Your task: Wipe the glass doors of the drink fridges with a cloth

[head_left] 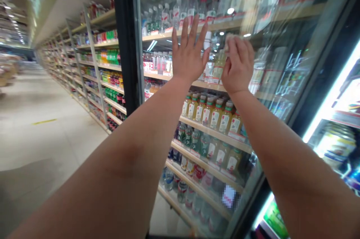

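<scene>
A tall glass cooler door [270, 119] stands in front of me, with bottles showing in its glass. My left hand [188, 53] is spread against the upper part of the glass, fingers apart and pointing up, holding nothing. To its right, my right hand [239, 64] is closed on a pale, crumpled cloth [230, 40] and presses it to the glass. Most of the cloth is hidden by the fingers. Below the hands, a row of yellow juice bottles [215, 116] shows in the glass.
The door's black frame [127, 44] borders the glass on the left. Long shelves of drinks [108, 57] run back along the aisle floor [42, 137]. Lit cooler shelves with jars [339, 143] are at the right edge. A pixelated label [229, 196] is low on the door.
</scene>
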Available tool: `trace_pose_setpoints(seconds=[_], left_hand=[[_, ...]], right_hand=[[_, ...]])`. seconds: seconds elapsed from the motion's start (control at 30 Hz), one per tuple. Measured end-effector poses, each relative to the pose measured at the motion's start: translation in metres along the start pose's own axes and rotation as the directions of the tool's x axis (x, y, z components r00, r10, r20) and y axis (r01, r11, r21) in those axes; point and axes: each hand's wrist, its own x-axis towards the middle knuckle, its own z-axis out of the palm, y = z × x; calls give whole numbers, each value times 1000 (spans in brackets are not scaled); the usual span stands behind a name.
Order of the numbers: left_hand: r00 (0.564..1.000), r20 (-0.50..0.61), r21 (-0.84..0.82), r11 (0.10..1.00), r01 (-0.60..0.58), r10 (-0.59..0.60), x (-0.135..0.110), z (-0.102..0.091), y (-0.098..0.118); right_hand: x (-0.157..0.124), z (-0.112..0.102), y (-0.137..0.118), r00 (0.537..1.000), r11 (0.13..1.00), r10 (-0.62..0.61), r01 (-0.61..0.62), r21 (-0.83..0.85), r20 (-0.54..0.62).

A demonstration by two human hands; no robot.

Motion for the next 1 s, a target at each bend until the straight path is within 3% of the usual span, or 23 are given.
trace_pose_setpoints(seconds=[0.07,0.1,0.2,0.27,0.43,0.6,0.7,0.77,0.87,0.93,1.0], left_hand=[[1000,21,7,1000,8,-8,0,0,0],[999,30,12,1000,12,-13,0,0,-1],[1000,20,36,999,20,-21,0,1,-1],[1000,-1,65,998,20,-20,-1,2,-1],[1000,-25,145,989,-8,12,6,-1,-1],[999,6,201,979,-42,42,15,-5,-7],[998,-62,232,973,-10,25,12,-1,-8],[995,-101,236,972,12,12,9,2,-8],[998,-65,216,976,-2,16,9,5,-12],[999,-46,177,984,-13,21,11,4,-14],[998,-63,136,991,-20,28,12,1,-16]], right_hand=[[0,1,2,995,998,70,-70,-2,-65],[-1,1,1,998,999,52,-52,7,-42],[-2,-1,-6,983,986,-160,154,68,93],[-3,-4,-12,962,967,-244,232,105,121],[-3,-9,-15,968,982,-167,146,121,185],[-5,-6,-14,967,974,-219,209,85,132],[-5,-8,-17,964,975,-217,204,92,156],[0,-9,-16,944,964,-253,228,135,213],[17,-5,-3,891,927,-362,315,202,273],[29,3,10,925,943,-313,276,185,217],[37,14,19,982,979,-162,147,144,98]])
